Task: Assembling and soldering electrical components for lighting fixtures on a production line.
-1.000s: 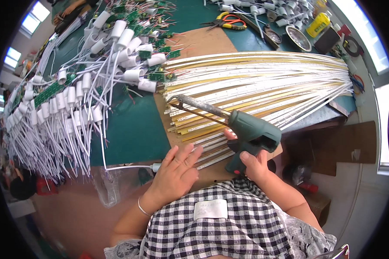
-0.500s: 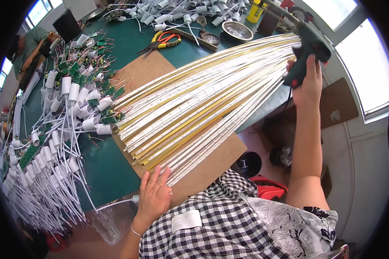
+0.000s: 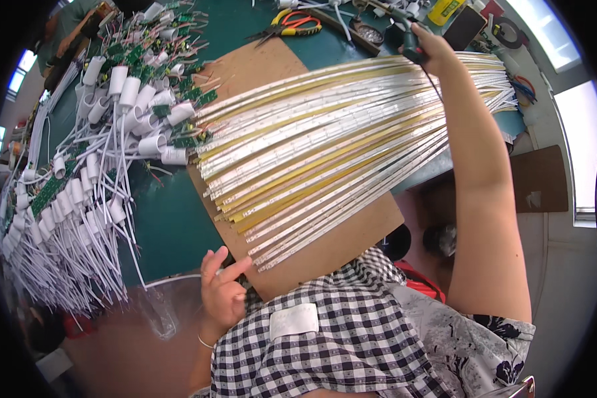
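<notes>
Strips (image 3: 325, 136), lying fanned across a brown board (image 3: 358, 229) on a green table (image 3: 172, 225): light, bendy and easily creased, we judge, best lifted by their edges near the ends; narrow, flat, white and yellow. Glue gun (image 3: 411, 48), at the strips' far edge: likely stiff and weightier, suited to a handle hold; dark green, corded, fingers of our right hand (image 3: 435, 52) clamped on its grip. Left hand (image 3: 224, 295), ours, fingers apart, partly curled, beside the near strip ends, contact unclear to us.

Strips (image 3: 325, 142) lie on a board (image 3: 351, 235), pliers (image 3: 300, 31) behind.
</notes>
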Demonstrator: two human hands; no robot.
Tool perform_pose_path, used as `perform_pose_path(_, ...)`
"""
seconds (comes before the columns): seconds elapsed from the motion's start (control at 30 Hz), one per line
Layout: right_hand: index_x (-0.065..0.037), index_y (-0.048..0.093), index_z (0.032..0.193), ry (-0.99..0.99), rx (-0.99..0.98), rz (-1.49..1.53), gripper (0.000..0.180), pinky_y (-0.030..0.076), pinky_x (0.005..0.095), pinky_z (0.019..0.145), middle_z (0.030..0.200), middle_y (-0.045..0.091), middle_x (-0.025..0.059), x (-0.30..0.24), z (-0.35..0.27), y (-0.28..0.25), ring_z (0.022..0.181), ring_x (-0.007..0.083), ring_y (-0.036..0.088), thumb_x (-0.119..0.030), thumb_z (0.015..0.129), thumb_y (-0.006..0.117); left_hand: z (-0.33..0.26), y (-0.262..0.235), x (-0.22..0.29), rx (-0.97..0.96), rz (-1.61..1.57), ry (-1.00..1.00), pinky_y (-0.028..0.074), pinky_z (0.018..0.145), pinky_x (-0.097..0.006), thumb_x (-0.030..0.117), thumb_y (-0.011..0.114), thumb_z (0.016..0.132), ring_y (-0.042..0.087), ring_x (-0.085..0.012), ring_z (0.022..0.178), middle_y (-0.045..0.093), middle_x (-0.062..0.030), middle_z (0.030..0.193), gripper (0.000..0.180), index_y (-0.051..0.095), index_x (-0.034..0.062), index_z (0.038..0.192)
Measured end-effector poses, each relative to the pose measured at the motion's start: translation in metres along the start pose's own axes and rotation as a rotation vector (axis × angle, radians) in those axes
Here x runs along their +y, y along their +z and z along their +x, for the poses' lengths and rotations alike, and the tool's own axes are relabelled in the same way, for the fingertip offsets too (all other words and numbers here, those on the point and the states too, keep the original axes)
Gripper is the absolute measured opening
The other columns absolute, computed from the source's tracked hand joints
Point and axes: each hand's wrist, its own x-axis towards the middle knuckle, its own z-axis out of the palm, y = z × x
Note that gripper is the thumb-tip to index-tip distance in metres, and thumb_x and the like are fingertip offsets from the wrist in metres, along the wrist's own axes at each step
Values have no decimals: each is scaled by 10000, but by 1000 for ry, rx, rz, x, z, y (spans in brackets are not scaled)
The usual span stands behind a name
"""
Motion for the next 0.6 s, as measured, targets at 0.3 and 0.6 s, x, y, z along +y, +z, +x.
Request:
perform_pose_path(0.3,-87,641,1192,-404,156,-929,376,530,287,736,1109,649,60,-19,-79,5,874,138,626,-358,935,598,-10,-78,16,779,140,-327,437,560,-305,109,533,975,499,-158,638,535,-75,762,101,479,23,974)
perform_pose_path(0.6,-150,527,1337,-1077,-733,-1290,615,321,453,1111,1404,495,34,55,-323,62,1313,244,440,-278,771,729,34,-15,36,-21,336,21,442,536,-299,7,705,668,550,-186,633,607,-40,887,339,719,78,999)
